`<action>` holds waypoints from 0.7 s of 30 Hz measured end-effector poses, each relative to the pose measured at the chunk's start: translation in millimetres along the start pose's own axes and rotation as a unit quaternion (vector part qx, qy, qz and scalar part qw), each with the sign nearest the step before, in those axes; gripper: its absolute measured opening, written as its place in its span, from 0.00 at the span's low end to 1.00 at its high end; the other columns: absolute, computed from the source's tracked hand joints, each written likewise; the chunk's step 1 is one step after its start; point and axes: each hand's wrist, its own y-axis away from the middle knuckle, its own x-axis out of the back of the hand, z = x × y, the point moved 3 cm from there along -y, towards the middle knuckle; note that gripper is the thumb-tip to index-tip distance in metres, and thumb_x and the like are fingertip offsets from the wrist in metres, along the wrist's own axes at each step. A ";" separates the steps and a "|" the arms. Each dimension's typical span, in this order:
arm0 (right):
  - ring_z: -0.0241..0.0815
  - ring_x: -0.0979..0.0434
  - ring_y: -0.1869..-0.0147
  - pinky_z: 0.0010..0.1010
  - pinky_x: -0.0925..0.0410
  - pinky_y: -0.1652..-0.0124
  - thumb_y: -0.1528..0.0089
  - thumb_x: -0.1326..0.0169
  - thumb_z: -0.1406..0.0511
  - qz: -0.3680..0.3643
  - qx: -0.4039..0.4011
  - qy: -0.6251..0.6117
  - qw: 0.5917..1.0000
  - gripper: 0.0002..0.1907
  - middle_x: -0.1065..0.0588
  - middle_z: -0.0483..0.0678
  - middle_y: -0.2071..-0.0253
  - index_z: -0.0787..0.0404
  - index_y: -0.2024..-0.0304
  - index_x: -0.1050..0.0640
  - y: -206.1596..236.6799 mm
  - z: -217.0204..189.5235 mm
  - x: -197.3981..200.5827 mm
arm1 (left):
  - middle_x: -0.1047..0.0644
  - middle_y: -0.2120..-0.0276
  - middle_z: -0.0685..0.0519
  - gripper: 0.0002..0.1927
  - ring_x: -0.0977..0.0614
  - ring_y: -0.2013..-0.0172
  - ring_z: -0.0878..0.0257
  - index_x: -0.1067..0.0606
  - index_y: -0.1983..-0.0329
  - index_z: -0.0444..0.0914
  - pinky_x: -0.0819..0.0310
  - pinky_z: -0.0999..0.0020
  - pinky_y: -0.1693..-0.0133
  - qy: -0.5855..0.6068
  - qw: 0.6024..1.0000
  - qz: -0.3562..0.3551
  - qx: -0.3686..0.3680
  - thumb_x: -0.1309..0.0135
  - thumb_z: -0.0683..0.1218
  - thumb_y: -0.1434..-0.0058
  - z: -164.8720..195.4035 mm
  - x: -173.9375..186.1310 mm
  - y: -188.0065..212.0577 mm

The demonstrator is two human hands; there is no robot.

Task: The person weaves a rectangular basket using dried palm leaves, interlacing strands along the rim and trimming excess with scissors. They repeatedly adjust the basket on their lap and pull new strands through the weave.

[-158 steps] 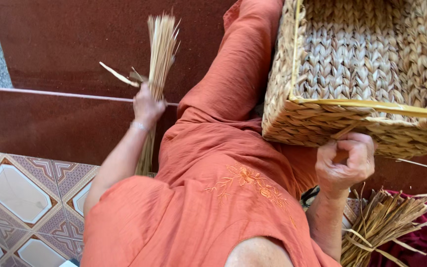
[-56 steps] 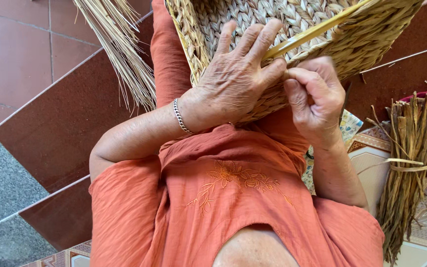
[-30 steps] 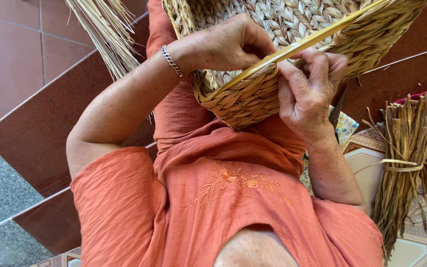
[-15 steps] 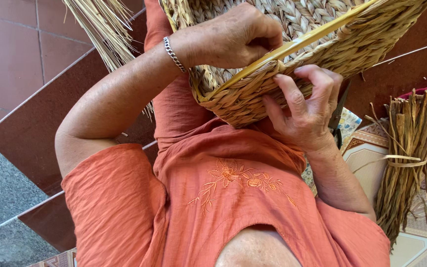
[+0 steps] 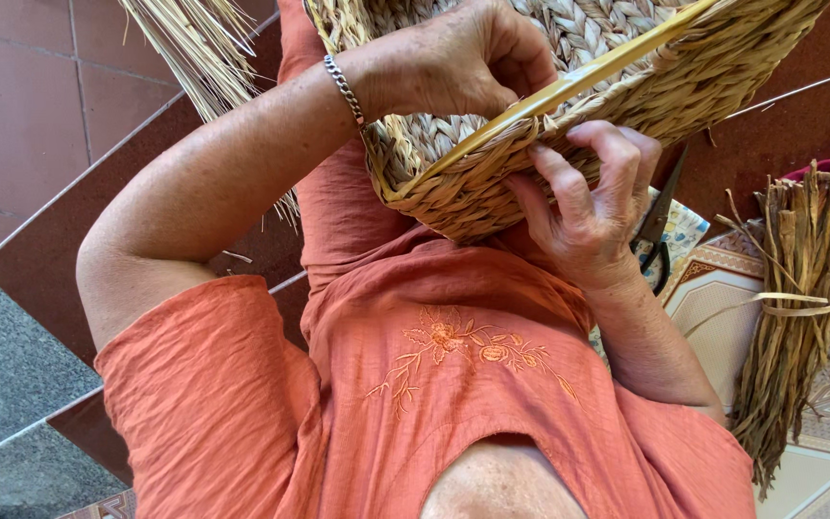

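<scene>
- Nearest to you lay your orange embroidered shirt [image 5: 453,384], filling the lower middle of the view.
- Just beyond it, right of centre, your right hand [image 5: 593,207] pressed against the near wall of the woven basket [image 5: 492,183], its fingers [image 5: 617,154] curled up and pinching the braided rim just under the yellow rim strip [image 5: 569,86].
- The basket rested tilted over your lap, its open inside turned toward you, the strip running slantwise along its edge.
- Farther off, your left hand [image 5: 473,58], with a metal bracelet [image 5: 343,86] at the wrist, was closed into a loose fist over the rim, fingers tucked into the basket; what they pinched, you could not tell.
- To the right, beside your forearm, a pair of scissors [image 5: 655,235] lay on the patterned floor tiles [image 5: 722,298], partly hidden.
- Further right sat a tied bundle of dried reeds [image 5: 799,288].
- At the far left, a sheaf of pale straw [image 5: 199,48] fanned over the red steps [image 5: 31,125].
</scene>
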 end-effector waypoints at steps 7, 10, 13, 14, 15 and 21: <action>0.54 0.33 0.40 0.44 0.33 0.43 0.34 0.25 0.66 -0.009 -0.002 -0.002 1.000 0.23 0.34 0.52 0.41 0.57 0.43 0.24 -2.7 -2.6 3.4 | 0.19 0.68 0.57 0.09 0.19 0.67 0.73 0.20 0.58 0.32 0.21 0.77 0.63 0.007 0.999 -0.032 0.013 0.35 0.44 0.33 1.8 -1.3 -4.5; 0.56 0.33 0.40 0.45 0.34 0.44 0.35 0.28 0.67 -0.005 -0.014 -0.025 1.000 0.19 0.33 0.53 0.43 0.59 0.46 0.23 -4.4 -2.2 5.1 | 0.18 0.67 0.58 0.08 0.19 0.66 0.74 0.19 0.59 0.34 0.19 0.77 0.62 0.025 0.999 -0.030 0.029 0.35 0.44 0.35 2.7 -0.4 -1.6; 0.52 0.32 0.44 0.42 0.33 0.46 0.34 0.30 0.68 0.013 -0.027 -0.036 0.999 0.14 0.31 0.52 0.46 0.60 0.49 0.22 -8.0 -0.9 4.4 | 0.18 0.69 0.59 0.09 0.19 0.68 0.74 0.18 0.60 0.35 0.19 0.78 0.64 -0.017 0.999 -0.024 0.045 0.35 0.46 0.35 3.6 0.2 -0.2; 0.52 0.31 0.45 0.41 0.34 0.46 0.33 0.30 0.68 0.017 -0.038 -0.042 0.998 0.13 0.31 0.51 0.47 0.60 0.50 0.21 -9.4 -0.8 3.8 | 0.18 0.70 0.59 0.09 0.19 0.69 0.74 0.18 0.60 0.36 0.19 0.78 0.65 -0.038 0.998 -0.022 0.049 0.34 0.47 0.35 4.1 0.1 -0.6; 0.51 0.31 0.46 0.41 0.34 0.46 0.33 0.30 0.68 0.022 -0.048 -0.047 0.997 0.12 0.30 0.51 0.48 0.60 0.51 0.21 -11.0 -0.7 3.4 | 0.18 0.71 0.58 0.10 0.20 0.70 0.74 0.18 0.62 0.36 0.22 0.77 0.67 -0.062 0.996 -0.025 0.065 0.34 0.48 0.35 3.8 0.0 -0.9; 0.51 0.30 0.52 0.39 0.35 0.51 0.33 0.30 0.70 0.025 -0.060 -0.036 0.997 0.11 0.29 0.51 0.54 0.60 0.55 0.22 -19.6 -7.7 10.5 | 0.19 0.72 0.56 0.12 0.22 0.73 0.73 0.17 0.62 0.34 0.25 0.76 0.71 -0.074 0.993 -0.039 0.078 0.34 0.48 0.35 4.4 -2.6 0.6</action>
